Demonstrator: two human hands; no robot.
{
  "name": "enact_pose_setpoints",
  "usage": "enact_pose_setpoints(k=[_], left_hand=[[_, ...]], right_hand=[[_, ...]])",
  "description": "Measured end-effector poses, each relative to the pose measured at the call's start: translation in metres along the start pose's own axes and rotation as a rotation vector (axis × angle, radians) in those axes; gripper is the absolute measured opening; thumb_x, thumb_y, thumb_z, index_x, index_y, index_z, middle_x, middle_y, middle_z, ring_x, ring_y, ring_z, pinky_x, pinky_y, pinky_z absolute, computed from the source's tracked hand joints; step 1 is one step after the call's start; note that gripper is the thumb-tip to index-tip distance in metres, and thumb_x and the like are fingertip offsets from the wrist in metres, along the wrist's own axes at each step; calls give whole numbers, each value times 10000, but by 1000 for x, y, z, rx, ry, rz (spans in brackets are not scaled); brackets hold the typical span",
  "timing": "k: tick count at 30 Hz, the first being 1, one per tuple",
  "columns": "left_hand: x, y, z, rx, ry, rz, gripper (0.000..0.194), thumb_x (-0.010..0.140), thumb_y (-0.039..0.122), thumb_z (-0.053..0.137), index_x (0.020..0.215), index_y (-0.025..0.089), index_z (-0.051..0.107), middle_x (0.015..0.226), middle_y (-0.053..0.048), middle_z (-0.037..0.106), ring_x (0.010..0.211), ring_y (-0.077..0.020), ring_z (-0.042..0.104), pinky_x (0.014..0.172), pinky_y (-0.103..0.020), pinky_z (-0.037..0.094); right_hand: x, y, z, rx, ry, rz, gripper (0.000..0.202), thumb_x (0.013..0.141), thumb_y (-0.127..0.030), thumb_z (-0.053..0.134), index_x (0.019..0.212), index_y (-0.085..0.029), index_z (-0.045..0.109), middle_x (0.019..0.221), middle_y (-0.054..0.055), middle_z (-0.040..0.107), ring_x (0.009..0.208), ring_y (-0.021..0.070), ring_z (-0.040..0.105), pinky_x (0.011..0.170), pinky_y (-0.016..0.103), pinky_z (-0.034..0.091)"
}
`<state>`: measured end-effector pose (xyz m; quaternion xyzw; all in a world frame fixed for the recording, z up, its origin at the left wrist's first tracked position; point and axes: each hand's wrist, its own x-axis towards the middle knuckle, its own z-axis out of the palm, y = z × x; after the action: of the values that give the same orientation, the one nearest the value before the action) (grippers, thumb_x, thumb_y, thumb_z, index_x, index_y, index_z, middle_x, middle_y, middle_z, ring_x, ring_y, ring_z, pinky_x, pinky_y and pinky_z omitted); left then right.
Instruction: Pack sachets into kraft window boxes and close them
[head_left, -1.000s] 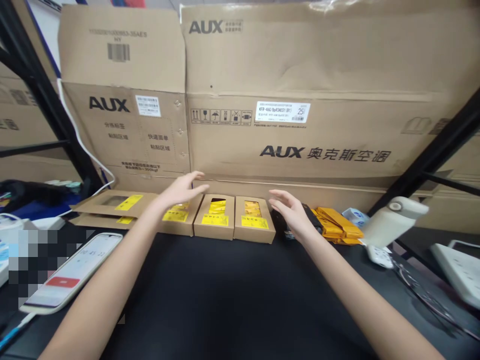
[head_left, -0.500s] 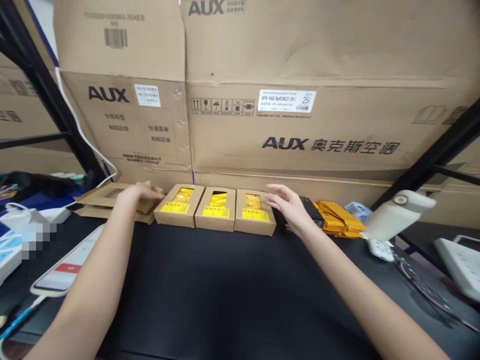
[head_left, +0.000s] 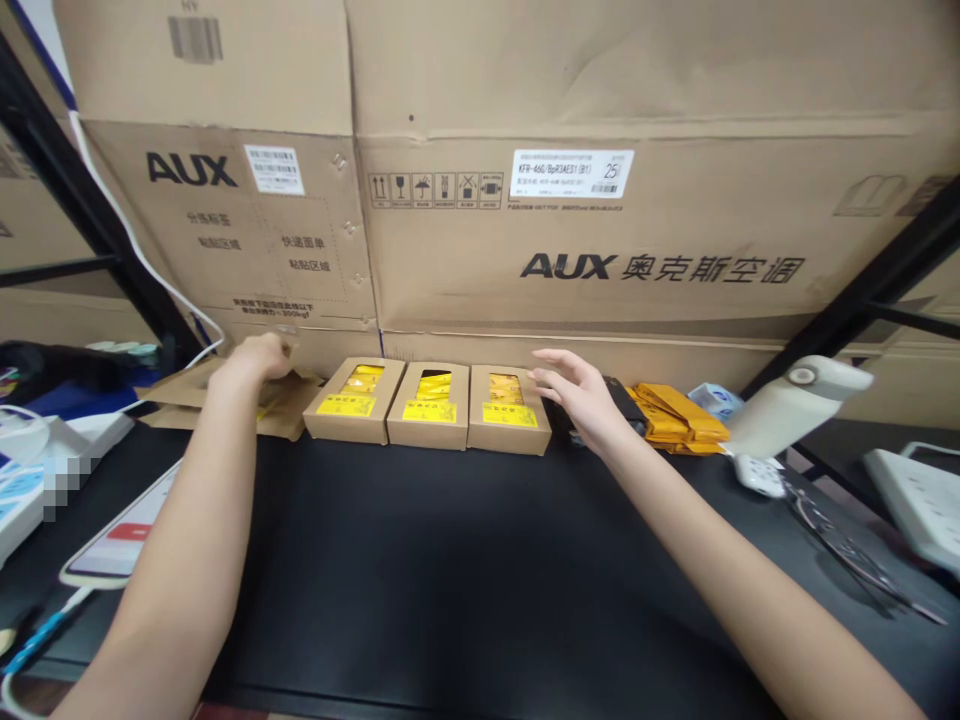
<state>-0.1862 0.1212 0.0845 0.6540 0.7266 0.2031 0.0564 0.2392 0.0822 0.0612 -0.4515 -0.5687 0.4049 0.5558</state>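
Note:
Three brown cardboard boxes with windows and yellow labels stand in a row: a left box [head_left: 347, 424], a middle box [head_left: 427, 428] and a right box [head_left: 507, 437]. Yellow packets show through their windows. My left hand [head_left: 255, 360] is above a stack of flat cardboard boxes [head_left: 187, 400] at the left, its fingers curled inward. Whatever they pinch is blurred and partly hidden. At the right box's upper right edge, my right hand [head_left: 577, 392] is open with fingers stretched out; I cannot tell whether the fingertips touch the box.
Orange packets [head_left: 679, 415], a black packet [head_left: 624, 402] and a leaning white bottle [head_left: 795, 405] are at the right, with eyeglasses [head_left: 847, 555] nearer. A phone [head_left: 120, 535] and power strip [head_left: 37, 480] lie left. Large cardboard [head_left: 600, 330] walls the back of the black table [head_left: 465, 580].
My left hand has lifted slightly and drawn left, its fingers curling in over the flat boxes. My right hand stays beside the right box. The whole view has shifted a little.

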Motion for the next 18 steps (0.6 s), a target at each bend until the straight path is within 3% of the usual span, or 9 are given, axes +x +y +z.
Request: enact_pose_setpoints(k=[3, 6, 8, 9, 13, 15, 18], left_hand=[[-14, 23, -19, 150, 54, -169, 550, 773, 564, 557, 1014, 73, 605, 1137, -180, 630, 1110, -445, 524, 878, -590, 427], [-44, 59, -41, 252, 173, -256, 518, 866, 526, 445, 1139, 104, 575, 1200, -149, 606, 1153, -409, 506, 891, -574, 432], [-70, 90, -54, 331, 321, -50, 533, 942, 470, 267, 1178, 105, 574, 1165, -171, 615, 1113, -375, 551, 839, -541, 469], [-83, 106, -59, 352, 382, -13, 553, 956, 431, 213, 1157, 84, 593, 1109, -201, 632, 1070, -380, 576, 795, -551, 481], [-133, 165, -63, 367, 536, 105, 404, 948, 284, 297, 1086, 126, 643, 999, -176, 691, 964, -348, 633, 734, -546, 496], [-153, 187, -54, 353, 557, 204, 347, 927, 195, 349, 1142, 179, 621, 1029, -124, 708, 927, -306, 664, 738, -481, 518], [-180, 210, -30, 307, 572, 567, 390, 891, 124, 402, 1244, 150, 566, 1281, -128, 604, 1001, -263, 665, 735, -361, 546]], right_hand=[[1, -1, 0, 11, 15, -11, 328, 656, -326, 686, 960, -228, 612, 1089, 28, 593, 970, 177, 627, 911, 373, 510], [0, -3, -1, 37, 14, -27, 314, 663, -343, 691, 943, -224, 610, 1012, 18, 602, 936, 168, 640, 891, 360, 518], [-1, -6, -1, 56, 4, -42, 318, 662, -354, 705, 934, -220, 609, 975, 12, 610, 901, 158, 652, 875, 346, 523], [-2, -7, -1, 62, -1, -51, 321, 662, -359, 712, 931, -217, 610, 975, 11, 615, 881, 153, 657, 865, 338, 527], [-7, -12, 2, 67, -42, -40, 329, 702, -391, 705, 952, -205, 597, 1049, 43, 650, 811, 135, 672, 832, 308, 531], [-11, -15, 6, 89, -128, 96, 360, 755, -458, 653, 995, -206, 563, 1006, 67, 680, 756, 147, 680, 779, 315, 544], [-16, -22, 12, 199, -422, 421, 483, 830, -622, 461, 1051, -201, 541, 862, 87, 706, 682, 193, 683, 678, 348, 559]])
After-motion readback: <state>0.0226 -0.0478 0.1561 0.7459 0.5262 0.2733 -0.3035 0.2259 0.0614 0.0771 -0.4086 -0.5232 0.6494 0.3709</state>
